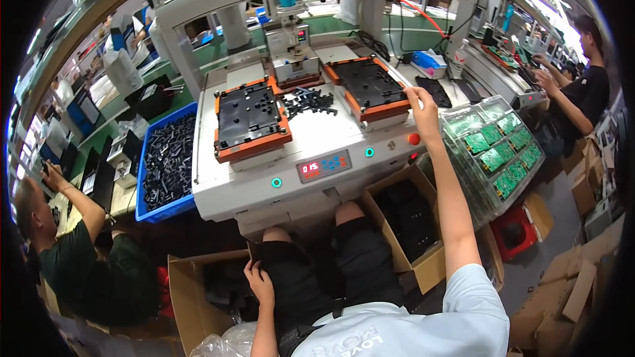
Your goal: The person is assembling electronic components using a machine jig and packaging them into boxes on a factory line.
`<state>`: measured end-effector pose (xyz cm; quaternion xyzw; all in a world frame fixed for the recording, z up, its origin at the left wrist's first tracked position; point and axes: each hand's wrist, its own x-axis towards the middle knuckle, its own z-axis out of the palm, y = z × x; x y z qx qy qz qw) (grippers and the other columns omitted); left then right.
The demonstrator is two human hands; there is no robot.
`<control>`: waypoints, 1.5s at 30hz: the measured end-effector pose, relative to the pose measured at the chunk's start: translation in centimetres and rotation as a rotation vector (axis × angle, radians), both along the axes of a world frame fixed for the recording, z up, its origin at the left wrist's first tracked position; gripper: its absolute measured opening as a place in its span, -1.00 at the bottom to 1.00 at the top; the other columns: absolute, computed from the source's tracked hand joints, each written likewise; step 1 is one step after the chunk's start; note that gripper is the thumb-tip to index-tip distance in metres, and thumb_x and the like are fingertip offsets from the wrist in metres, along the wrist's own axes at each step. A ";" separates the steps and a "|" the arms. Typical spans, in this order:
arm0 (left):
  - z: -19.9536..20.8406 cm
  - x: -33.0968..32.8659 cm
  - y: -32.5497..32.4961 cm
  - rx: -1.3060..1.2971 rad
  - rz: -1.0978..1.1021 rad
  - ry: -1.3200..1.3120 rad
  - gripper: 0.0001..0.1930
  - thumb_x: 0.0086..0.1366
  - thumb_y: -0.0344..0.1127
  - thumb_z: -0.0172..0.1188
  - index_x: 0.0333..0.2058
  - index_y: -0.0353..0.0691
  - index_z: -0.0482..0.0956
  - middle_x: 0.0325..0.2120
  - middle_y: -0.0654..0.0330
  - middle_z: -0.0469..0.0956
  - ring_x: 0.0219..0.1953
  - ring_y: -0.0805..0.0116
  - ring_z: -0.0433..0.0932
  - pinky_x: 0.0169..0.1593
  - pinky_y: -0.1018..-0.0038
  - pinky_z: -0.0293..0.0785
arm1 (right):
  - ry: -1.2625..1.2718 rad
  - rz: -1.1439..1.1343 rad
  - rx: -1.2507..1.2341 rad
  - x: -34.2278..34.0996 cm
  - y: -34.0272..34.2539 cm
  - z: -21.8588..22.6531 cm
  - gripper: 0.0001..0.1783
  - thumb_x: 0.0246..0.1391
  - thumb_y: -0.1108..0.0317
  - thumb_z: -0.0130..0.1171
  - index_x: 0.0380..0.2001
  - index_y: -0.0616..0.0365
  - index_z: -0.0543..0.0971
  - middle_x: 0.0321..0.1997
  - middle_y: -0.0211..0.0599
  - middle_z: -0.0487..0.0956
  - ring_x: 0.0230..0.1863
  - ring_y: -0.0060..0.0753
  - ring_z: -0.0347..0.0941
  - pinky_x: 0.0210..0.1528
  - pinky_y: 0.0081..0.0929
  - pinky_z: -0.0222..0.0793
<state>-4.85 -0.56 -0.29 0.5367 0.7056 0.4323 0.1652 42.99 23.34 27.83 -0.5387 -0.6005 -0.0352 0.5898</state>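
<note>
My right hand [424, 112] reaches forward, its fingertips pinched at the right corner of an orange fixture [380, 112]. A black plastic panel [368, 82] lies in that fixture; whether the fingers grip the panel or the fixture's edge is too small to tell. A second orange fixture [254, 149] to the left carries another black panel [248, 116]. Down by my left thigh, my left hand [260, 282] has curled fingers beside a thin dark edge, above an open carton [188, 291] of black parts. What it holds is unclear. Small black parts [309, 101] lie heaped between the fixtures.
A white bench machine [297, 192] has a lit control panel and a red button. Left of it stands a blue bin [143, 192] of small black parts. A carton [423, 271] of black panels sits right, below a clear tray [486, 192] of green circuit boards. Co-workers sit at both sides.
</note>
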 end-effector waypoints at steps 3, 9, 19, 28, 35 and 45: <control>-0.4 -0.3 0.0 0.010 -0.014 0.040 -0.73 0.26 -0.48 -0.04 -0.09 -0.32 0.51 0.06 0.00 0.34 0.05 -0.02 0.42 0.08 0.29 0.35 | 0.048 0.097 -0.098 1.4 0.1 0.4 -0.75 0.13 0.26 0.17 -0.25 0.23 0.60 -0.29 -0.24 0.62 -0.18 -0.33 0.50 -0.07 -0.43 0.34; -0.2 0.1 0.5 -0.003 -0.010 0.034 -0.71 0.27 -0.48 -0.05 -0.06 -0.29 0.50 0.07 -0.02 0.33 0.07 -0.03 0.39 0.10 0.28 0.34 | 0.467 0.134 -0.291 0.3 1.6 0.2 -0.74 0.10 0.33 0.17 -0.17 0.22 0.54 -0.22 -0.35 0.54 -0.19 -0.55 0.40 -0.07 -0.57 0.29; -0.2 0.3 0.4 0.014 -0.031 0.002 -0.70 0.23 -0.49 -0.05 -0.07 -0.30 0.50 0.06 0.01 0.33 0.13 0.02 0.35 0.18 0.32 0.25 | 0.207 -0.030 0.045 -0.1 1.1 -0.8 -0.71 0.08 0.26 0.25 -0.25 0.29 0.61 -0.10 -0.17 0.55 -0.07 -0.36 0.47 0.08 -0.44 0.26; -0.1 0.1 0.3 0.005 -0.032 0.041 -0.71 0.25 -0.48 -0.05 -0.07 -0.30 0.50 0.08 0.00 0.32 0.10 -0.01 0.38 0.11 0.27 0.33 | 0.386 0.262 -0.209 0.6 -1.1 -0.1 -0.71 0.16 0.23 0.18 -0.18 0.22 0.63 -0.04 -0.25 0.59 0.03 -0.43 0.44 0.15 -0.44 0.19; 0.2 0.1 0.2 -0.001 -0.009 0.094 -0.71 0.24 -0.47 -0.05 -0.07 -0.31 0.50 0.08 0.01 0.32 0.09 -0.01 0.38 0.10 0.27 0.35 | -0.402 -0.107 0.132 -8.7 -7.5 -6.1 -0.43 0.24 0.29 0.02 0.26 0.30 0.26 0.30 0.04 0.31 0.32 0.05 0.20 0.33 -0.16 0.06; 0.9 1.0 0.2 -0.036 0.016 0.035 -0.74 0.23 -0.49 -0.05 -0.14 -0.31 0.53 0.07 0.01 0.33 0.12 0.01 0.35 0.15 0.30 0.29 | -0.443 -0.298 0.102 -12.5 -7.4 -13.8 -0.44 0.33 0.08 -0.16 0.25 0.20 0.29 0.32 -0.16 0.30 0.36 -0.14 0.15 0.40 -0.19 -0.09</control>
